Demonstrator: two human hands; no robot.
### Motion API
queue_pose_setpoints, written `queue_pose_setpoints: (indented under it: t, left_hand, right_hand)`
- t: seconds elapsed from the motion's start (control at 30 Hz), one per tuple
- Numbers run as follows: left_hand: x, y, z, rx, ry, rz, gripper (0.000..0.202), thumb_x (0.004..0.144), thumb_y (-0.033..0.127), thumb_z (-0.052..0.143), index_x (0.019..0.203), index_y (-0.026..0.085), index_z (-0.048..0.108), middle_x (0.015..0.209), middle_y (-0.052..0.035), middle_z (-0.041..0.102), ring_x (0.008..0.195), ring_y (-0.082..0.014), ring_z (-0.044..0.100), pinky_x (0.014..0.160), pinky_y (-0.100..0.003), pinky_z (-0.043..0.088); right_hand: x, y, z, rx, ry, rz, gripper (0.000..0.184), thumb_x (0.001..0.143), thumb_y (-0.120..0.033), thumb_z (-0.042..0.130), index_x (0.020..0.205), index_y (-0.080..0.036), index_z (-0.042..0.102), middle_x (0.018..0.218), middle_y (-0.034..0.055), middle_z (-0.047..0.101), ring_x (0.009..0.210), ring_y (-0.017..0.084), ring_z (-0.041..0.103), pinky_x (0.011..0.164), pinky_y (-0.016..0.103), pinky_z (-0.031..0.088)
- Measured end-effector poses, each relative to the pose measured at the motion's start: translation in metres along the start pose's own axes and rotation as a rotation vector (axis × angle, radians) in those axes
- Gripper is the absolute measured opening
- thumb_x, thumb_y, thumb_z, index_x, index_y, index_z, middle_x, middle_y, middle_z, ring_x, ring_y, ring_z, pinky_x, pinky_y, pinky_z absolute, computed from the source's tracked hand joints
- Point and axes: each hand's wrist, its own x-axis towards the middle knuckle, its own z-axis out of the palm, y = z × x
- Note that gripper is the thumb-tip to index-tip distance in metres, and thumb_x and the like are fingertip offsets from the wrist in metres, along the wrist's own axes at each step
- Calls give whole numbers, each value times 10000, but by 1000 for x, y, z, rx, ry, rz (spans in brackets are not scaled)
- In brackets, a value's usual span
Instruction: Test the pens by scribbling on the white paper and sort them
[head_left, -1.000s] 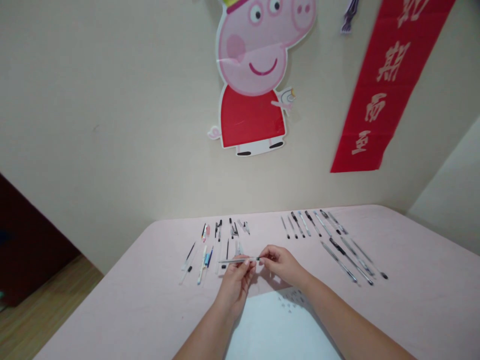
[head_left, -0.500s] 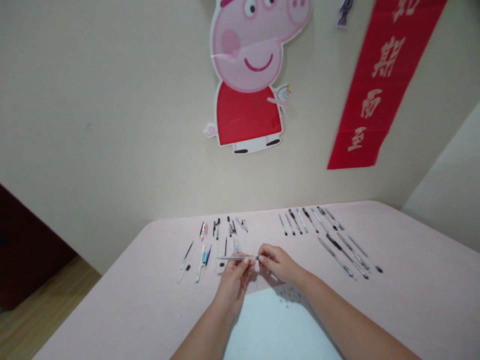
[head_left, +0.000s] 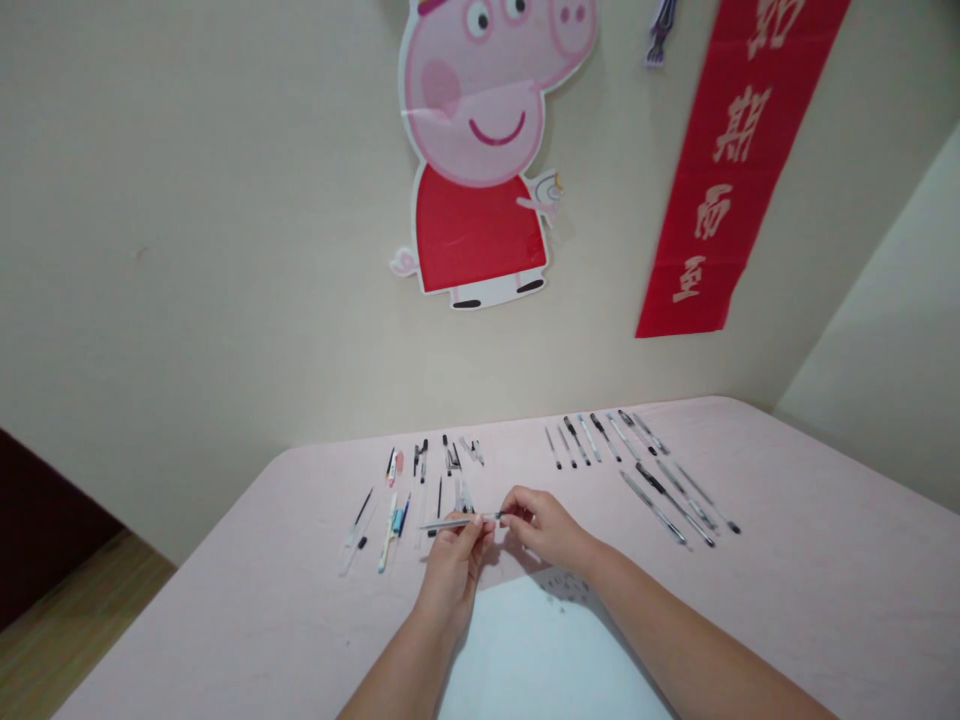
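Note:
My left hand [head_left: 457, 555] is closed round the barrel of a slim, pale, see-through pen [head_left: 444, 523]. The pen lies nearly level above the table, pointing left. At its right end, my right hand [head_left: 541, 522] pinches a small dark end piece [head_left: 502, 514] between thumb and fingers. Whether this piece is still seated in the barrel is too small to tell. Just behind my left hand lie a black refill [head_left: 440, 493] and a grey clip-like part [head_left: 465, 497], partly covered by the hand.
Pen parts, including a blue-capped pen [head_left: 397, 521], lie in groups on the pink tablecloth [head_left: 247, 600] to the left. Several pens [head_left: 652, 507] stand in slanted rows at right. A pale sheet [head_left: 547, 660] with small dark marks lies under my forearms. Behind rises the wall [head_left: 225, 300].
The camera view has turned a little to the right, so the scene sits further left. My hands stay close together on the pen, and slightly more of its dark end shows.

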Motion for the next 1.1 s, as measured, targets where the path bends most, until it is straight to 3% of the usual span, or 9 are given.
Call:
queue_pose_setpoints:
  t: [0.27,0.57,0.67,0.8,0.9,1.03,1.1]
  left_hand:
    - [-1,3,1,17,-73,5,206,628,187,820,743,118,663,758,-42,711,711,-102,666,688,-158,539]
    - [-1,1,-2,44,-89,-22,283,572,218,853,773,133,672,782,-30,713,751,-108,666,699,-166,540]
    - [0,0,-3,28,-69,-29,281,565,214,856,768,141,676,788,-29,715,743,-107,668,691,-168,544]
    - [2,0,-3,10,-52,-28,282,556,205,859,765,148,680,805,-32,720,756,-109,672,692,-164,546]
    - [2,-1,-4,19,-66,-25,284,563,216,858,773,146,679,798,-29,719,757,-107,671,698,-162,546]
    - [2,-1,-4,27,-77,-33,283,568,216,857,772,143,675,789,-23,716,747,-103,669,702,-161,547]
    - [2,-1,-4,21,-65,-35,278,569,209,857,768,142,675,785,-25,717,739,-101,668,689,-158,548]
  right_hand:
    - [-1,-5,-3,11,-17,16,92,815,-202,538,737,-179,581,642,-8,610,580,126,529,554,226,388]
    - [1,13,2,113,-90,83,502,929,-515,367,589,-181,525,521,-2,553,490,119,520,524,233,410]
    - [1,15,2,193,-88,80,460,907,-558,393,689,-178,534,573,-7,565,510,118,533,510,225,413]
    - [0,9,-1,208,-86,19,304,848,-496,542,810,-199,489,630,-33,550,532,114,526,498,212,405]
    - [0,7,-2,134,-74,-9,302,872,-471,510,745,-198,484,606,-29,534,536,114,499,510,217,395]
    - [1,11,0,96,-91,17,435,933,-475,381,621,-186,472,564,-14,519,534,113,489,526,222,397]
    - [1,12,0,131,-93,40,411,931,-478,384,665,-184,489,583,-14,532,533,111,500,518,218,401]
